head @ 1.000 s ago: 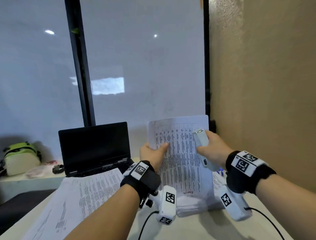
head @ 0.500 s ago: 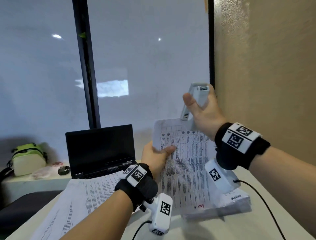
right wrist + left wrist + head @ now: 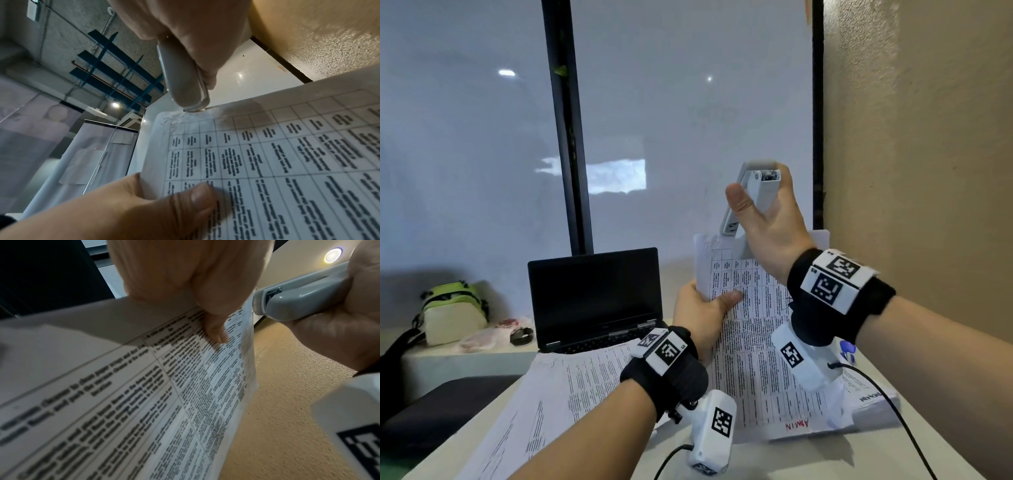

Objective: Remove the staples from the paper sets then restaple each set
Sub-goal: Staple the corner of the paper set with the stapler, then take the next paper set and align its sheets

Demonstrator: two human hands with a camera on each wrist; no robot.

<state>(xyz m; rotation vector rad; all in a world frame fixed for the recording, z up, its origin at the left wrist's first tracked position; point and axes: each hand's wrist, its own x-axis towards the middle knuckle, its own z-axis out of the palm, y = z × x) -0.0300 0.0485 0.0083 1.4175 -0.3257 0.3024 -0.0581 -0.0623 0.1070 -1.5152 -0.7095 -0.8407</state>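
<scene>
Grey plastic stapler [image 3: 751, 198] is sitting in your right hand [image 3: 770, 226], fingers curled around it, its nose touching the top edge of the paper set [image 3: 753, 329]. Your left hand [image 3: 698, 308] is pinching that set's left edge, thumb [image 3: 191, 199] pressing on the print.

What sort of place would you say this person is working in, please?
Most likely an office or study room. A laptop stands open on a pale desk strewn with printed papers, beside a frosted glass partition, and the right hand holds a stapler.
</scene>
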